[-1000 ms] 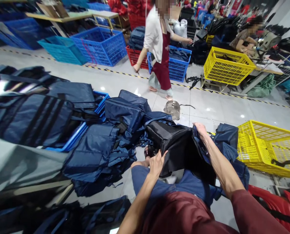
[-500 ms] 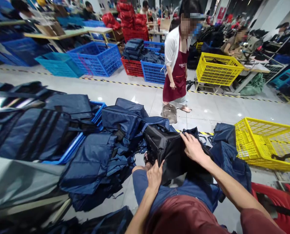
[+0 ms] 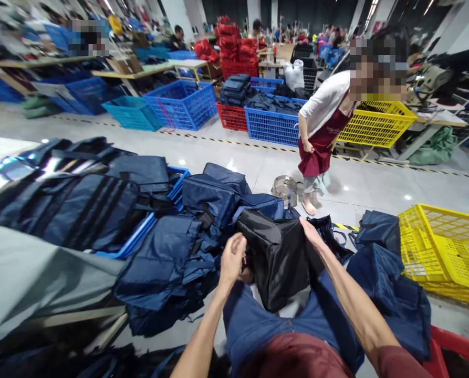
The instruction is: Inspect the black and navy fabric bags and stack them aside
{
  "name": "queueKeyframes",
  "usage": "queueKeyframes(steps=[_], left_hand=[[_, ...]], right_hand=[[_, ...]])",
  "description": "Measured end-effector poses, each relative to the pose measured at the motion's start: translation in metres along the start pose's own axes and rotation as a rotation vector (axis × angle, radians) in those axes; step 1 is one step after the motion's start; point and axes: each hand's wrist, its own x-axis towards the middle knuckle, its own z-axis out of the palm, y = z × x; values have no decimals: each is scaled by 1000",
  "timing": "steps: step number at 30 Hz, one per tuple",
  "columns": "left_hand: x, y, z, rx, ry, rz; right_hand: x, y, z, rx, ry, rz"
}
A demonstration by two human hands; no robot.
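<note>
A black fabric bag (image 3: pixel 275 254) rests on my lap, its lining side out. My right hand (image 3: pixel 311 235) is closed on the bag's upper right edge. My left hand (image 3: pixel 232 258) hovers at the bag's left side with fingers curled and slightly apart, touching or nearly touching the fabric. Navy blue bags (image 3: pixel 208 197) lie piled just beyond the black one.
Stacked navy bags fill a blue crate (image 3: pixel 147 228) at left. A yellow crate (image 3: pixel 445 247) stands at right, a clear jar (image 3: pixel 285 189) on the floor ahead. A person in a maroon apron (image 3: pixel 323 136) bends nearby. Blue, red and yellow crates line the far aisle.
My left hand rose from the bag's lower edge to its left side. My right hand shifted up along the bag's top edge. The person in the apron walked right and bent forward.
</note>
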Motion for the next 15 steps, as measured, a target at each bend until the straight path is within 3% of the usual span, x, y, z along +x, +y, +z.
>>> queueKeyframes(steps=[2, 3, 6, 8, 11, 15], left_hand=[[35, 20, -9, 138, 218, 80], [50, 30, -9, 208, 223, 104], [82, 48, 0, 302, 22, 55], [88, 52, 1, 311, -34, -29], [75, 56, -24, 294, -86, -112], [18, 66, -81, 57, -318, -355]], right_hand=[[5, 0, 15, 8, 21, 49], [6, -1, 20, 13, 36, 69], [0, -9, 26, 35, 119, 93], [-10, -16, 24, 56, 210, 102], [-27, -33, 13, 99, 354, 100], [-46, -78, -19, 163, 466, 3]])
